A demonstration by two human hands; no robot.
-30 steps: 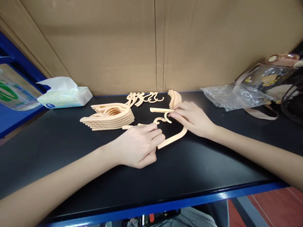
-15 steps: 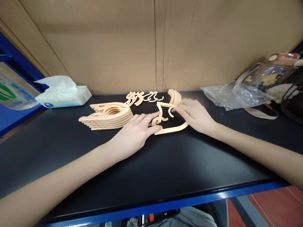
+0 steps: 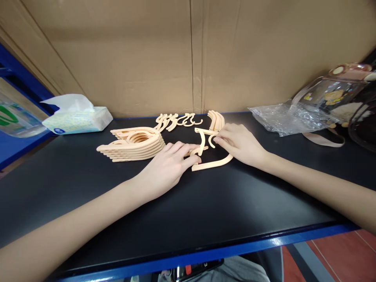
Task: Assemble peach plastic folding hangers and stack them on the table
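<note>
A pale orange plastic hanger (image 3: 211,161) in loose parts lies on the black tabletop (image 3: 205,211). My left hand (image 3: 166,166) lies flat, its fingertips pressing on the near end of a curved hanger arm. My right hand (image 3: 239,143) pinches the hanger's small hook piece (image 3: 210,139) and the top of the arm at the joint. A stack of finished hangers (image 3: 133,143) sits left of my left hand. Several loose hooks (image 3: 176,120) and a few curved arm pieces (image 3: 216,118) lie behind, by the cardboard wall.
A tissue pack (image 3: 76,117) rests at the back left beside a blue shelf frame (image 3: 17,74). A crumpled clear plastic bag (image 3: 286,119) and a transparent bag with a strap (image 3: 335,98) sit at the back right. The blue table edge (image 3: 205,254) runs along the front.
My left hand opened from a closed grip and slid forward to lie flat on the hanger arm. The hanger parts moved slightly away from me, and my right hand shifted with them.
</note>
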